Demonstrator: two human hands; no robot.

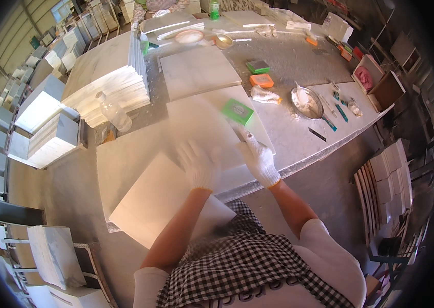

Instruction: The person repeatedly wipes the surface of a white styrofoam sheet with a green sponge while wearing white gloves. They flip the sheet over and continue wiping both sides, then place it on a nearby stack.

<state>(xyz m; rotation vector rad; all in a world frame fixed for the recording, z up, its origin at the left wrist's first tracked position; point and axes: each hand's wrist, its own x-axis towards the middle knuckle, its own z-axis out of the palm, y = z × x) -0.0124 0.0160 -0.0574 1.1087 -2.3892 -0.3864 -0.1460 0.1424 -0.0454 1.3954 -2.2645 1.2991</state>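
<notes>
Both my hands wear white knit gloves. My left hand (199, 163) is spread flat over a pale stone tile (188, 115), its fingers slightly blurred. At the tile's right edge, my right hand (261, 160) is closed, thumb and fingers at the edge; its fingertips are partly hidden. Just beyond it, a green square block (237, 111) rests on the pale stone underneath. Close to my body, another pale tile (155, 200) lies turned at an angle and juts past the table's front edge, under my left forearm.
A tall tile stack (106, 72) and a clear bottle (114, 113) stand left. On the right are a pan of white paste (307, 102), an orange block (262, 80), a crumpled glove (265, 94) and a dark blade (317, 134). Another person (163, 5) is at the far side.
</notes>
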